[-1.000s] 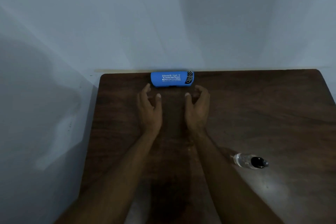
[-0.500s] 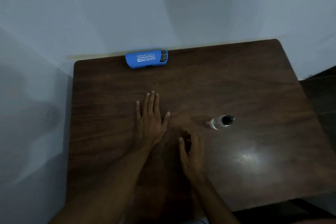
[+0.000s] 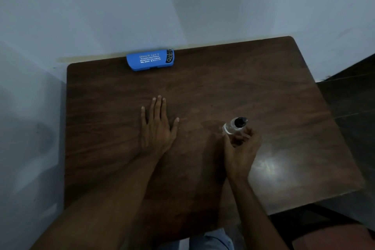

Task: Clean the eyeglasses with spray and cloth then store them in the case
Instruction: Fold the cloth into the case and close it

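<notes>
Gripping the spray bottle, my right hand had its fingers wrapped round the clear body near the desk's middle, the dark cap pointing away. My left hand lay flat and empty, fingers spread, palm down. The blue case sat shut at the far edge by the wall, well apart from both hands. No eyeglasses and no cloth showed, so I judged cleaning not yet begun; spraying, wiping and storing all remained.
</notes>
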Available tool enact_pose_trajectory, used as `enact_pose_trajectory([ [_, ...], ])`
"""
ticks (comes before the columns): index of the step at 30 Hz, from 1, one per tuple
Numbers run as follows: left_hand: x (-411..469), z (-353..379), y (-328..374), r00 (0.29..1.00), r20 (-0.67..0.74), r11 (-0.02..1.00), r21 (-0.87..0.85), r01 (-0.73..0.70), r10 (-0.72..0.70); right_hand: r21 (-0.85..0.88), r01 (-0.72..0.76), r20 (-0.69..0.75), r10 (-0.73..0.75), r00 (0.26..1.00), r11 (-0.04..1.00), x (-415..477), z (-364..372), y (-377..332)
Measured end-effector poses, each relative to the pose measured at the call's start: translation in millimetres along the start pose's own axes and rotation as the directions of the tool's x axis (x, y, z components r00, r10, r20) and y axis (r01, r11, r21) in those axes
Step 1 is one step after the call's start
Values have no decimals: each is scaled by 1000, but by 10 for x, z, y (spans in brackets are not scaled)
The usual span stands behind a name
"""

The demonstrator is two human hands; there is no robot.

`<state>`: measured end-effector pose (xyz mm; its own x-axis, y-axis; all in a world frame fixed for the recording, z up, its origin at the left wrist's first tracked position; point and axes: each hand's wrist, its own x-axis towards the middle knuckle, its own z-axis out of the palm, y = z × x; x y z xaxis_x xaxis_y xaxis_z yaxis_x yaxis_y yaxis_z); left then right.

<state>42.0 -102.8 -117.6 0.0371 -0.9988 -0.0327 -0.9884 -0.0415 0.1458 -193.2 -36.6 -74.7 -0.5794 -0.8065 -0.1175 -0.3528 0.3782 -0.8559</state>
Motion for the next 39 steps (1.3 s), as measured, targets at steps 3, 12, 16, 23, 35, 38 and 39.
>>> enact_pose_trajectory([
  [3, 1, 13, -5, 1000, -13, 1000, 6, 5, -4, -70, 5, 5, -5, 1000, 998, 53, 63, -39],
  [12, 3, 68, -19, 998, -55, 1000, 4, 11, -11, -86, 156, 49, -152, 987, 984, 227, 204, -280],
  [16, 2, 104, -21, 996, -85, 1000, -3, 22, -22, -30, 238, 173, -229, 958, 971, 560, 608, -609],
  [23, 6, 118, -18, 993, -110, 1000, -4, 31, -31, -30, 414, 297, -388, 873, 910, 1239, 1393, -1232],
  [35, 3, 147, -48, 994, -108, 999, -41, 21, -26, -98, 429, 438, -348, 829, 898, 1754, 1831, -1419],
  [38, -4, 134, -42, 995, -99, 999, -29, 22, -24, -99, 423, 426, -346, 836, 901, 1719, 1831, -1426],
  [39, 1, 161, -48, 995, -100, 999, -33, 27, -30, -98, 421, 422, -345, 838, 902, 1727, 1846, -1408],
])
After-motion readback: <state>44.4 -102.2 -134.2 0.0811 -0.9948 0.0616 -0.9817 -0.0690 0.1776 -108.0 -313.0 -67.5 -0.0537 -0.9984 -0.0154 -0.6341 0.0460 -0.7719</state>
